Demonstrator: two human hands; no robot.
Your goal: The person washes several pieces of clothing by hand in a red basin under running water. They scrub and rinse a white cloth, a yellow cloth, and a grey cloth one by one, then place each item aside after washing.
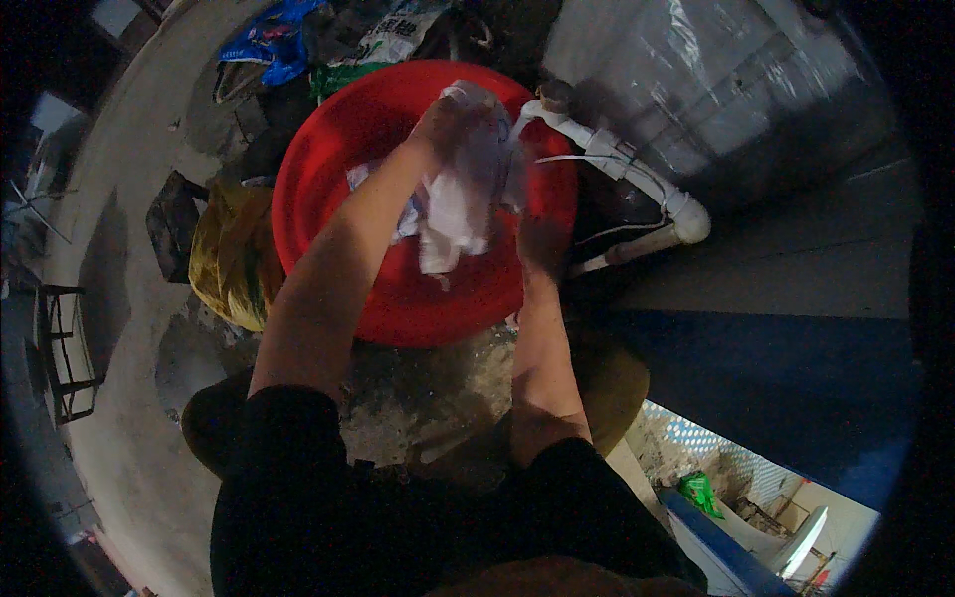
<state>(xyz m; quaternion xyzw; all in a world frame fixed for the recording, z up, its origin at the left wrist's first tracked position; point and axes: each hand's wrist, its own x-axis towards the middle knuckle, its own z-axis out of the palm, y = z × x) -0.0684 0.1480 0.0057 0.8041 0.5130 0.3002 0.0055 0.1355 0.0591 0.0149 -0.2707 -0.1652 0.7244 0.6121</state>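
Observation:
A wide red plastic basin (425,321) lies on the ground in front of me. Over its far side, my left hand (446,123) is closed around a bunched white cloth (456,213), which hangs down into the basin. Motion blurs part of the cloth, and some patches of it look bluish. My right hand (542,240) is at the basin's right side, close to the cloth's right edge. Shadow and blur hide its fingers, so whether it grips the cloth or the rim is unclear.
White plastic drain pipes (649,186) with a thin hose run just right of the basin, beside a plastic-wrapped panel (701,89). A yellow bag (231,254) touches the basin's left side. Printed sacks (388,37) lie behind it. A metal frame (67,354) stands far left.

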